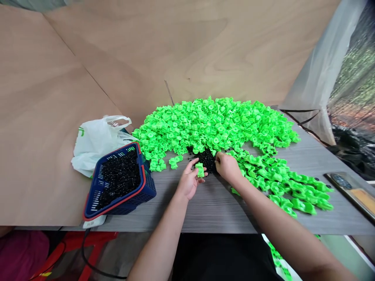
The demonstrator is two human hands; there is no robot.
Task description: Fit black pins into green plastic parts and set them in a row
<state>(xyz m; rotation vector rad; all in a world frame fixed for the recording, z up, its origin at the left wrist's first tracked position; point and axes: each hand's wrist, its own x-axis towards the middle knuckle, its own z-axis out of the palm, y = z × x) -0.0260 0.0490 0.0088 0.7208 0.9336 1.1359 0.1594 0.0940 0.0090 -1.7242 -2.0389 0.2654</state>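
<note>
My left hand [190, 180] is closed round a single green plastic piece [200, 169], held above the grey table. Just to its right, my right hand [227, 166] has its fingers pinched at the edge of a small pile of black parts [206, 159]; whatever is between the fingertips is too small to make out. Behind both hands spreads a large heap of green pieces [216, 121]. More green pieces with black parts in them [281, 181] lie in rows to the right, partly behind my right forearm.
A blue basket with a red rim [143, 175] holds many black parts at the left, beside a white plastic bag [95, 144]. A phone-like object [351, 193] lies on the table [205, 212] at the right. A wooden panel [187, 50] stands behind.
</note>
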